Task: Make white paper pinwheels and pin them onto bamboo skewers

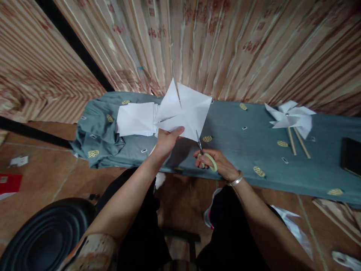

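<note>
A square sheet of white paper is pinched by its near edge in my left hand, thumb on top. Slits run inward from its far and left corners. My right hand grips a pair of scissors with pale green handles. Their blades meet the paper at its near right corner. Left of the sheet lies a stack of white paper squares, partly beneath it. Paper pinwheels on wooden sticks rest far to the right.
A blue-green cloth with yellow pineapple prints covers the long narrow table. Striped curtains hang right behind it. A dark object lies at the right end, and a black round stool stands at lower left.
</note>
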{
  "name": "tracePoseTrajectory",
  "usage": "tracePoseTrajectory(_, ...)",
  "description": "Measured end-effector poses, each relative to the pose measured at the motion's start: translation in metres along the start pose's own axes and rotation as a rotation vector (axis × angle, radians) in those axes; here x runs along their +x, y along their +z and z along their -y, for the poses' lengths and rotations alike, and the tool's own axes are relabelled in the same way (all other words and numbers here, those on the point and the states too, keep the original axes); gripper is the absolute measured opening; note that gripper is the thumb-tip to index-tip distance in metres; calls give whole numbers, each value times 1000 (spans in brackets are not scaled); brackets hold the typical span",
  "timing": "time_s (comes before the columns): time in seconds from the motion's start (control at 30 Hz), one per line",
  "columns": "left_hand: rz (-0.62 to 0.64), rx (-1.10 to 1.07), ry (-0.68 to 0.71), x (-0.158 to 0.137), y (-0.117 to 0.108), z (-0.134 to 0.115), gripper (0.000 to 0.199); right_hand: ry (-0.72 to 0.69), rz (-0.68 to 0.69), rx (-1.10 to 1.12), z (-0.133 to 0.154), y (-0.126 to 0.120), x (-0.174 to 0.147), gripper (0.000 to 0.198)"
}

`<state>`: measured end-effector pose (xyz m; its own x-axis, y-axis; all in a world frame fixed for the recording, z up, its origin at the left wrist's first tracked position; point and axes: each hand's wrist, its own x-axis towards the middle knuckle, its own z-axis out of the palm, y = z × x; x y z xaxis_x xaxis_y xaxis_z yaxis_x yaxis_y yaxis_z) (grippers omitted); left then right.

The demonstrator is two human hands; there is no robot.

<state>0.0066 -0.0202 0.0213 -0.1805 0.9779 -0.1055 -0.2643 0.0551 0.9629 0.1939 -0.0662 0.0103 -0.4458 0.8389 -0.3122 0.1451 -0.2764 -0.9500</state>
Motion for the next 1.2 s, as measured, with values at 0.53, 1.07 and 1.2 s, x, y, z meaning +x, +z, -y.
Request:
tracePoseTrajectory(0.53,-2,32,-26,0,-1,5,22,2,17,-16,1,0,4,57)
tracePoseTrajectory(1.07,-4,14,-11,-1,-1,0,27,-5,15,-18,1,0,4,56)
tracePoseTrajectory(1.2,6,13,-17,-2,0,-1,28,11,11,-5,2,1,4,57)
